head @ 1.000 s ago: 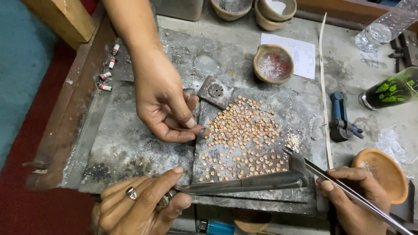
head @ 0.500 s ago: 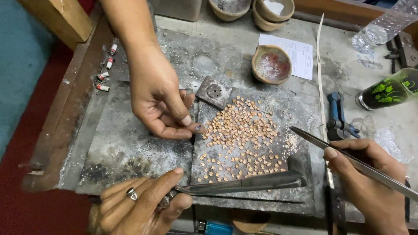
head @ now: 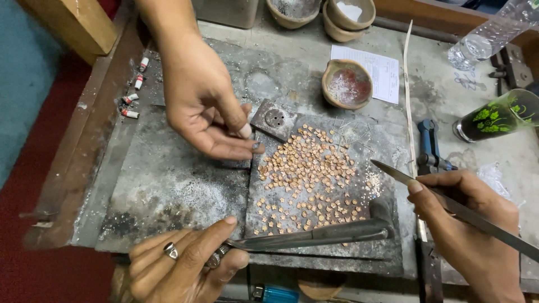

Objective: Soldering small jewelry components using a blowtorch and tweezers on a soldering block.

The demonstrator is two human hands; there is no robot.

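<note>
Several small copper-coloured pieces lie scattered on a dark metal slab. My left hand, with a ring on one finger, grips a long dark metal tool that lies across the slab's near edge. My right hand holds long steel tweezers, whose tip hovers just right of the pieces. Another person's hand reaches in from the top left and pinches something tiny at the pile's left edge, beside a small square metal block with a hole.
A clay bowl holding white powder sits behind the slab, by a paper slip. More bowls stand at the back. On the right are a blue-handled tool, a green-patterned glass and a plastic bottle. Small red-and-white tubes lie left.
My right hand has lifted the tweezers from the slab's lower right corner up to the right side of the pile. My left hand and the other person's hand have barely shifted.
</note>
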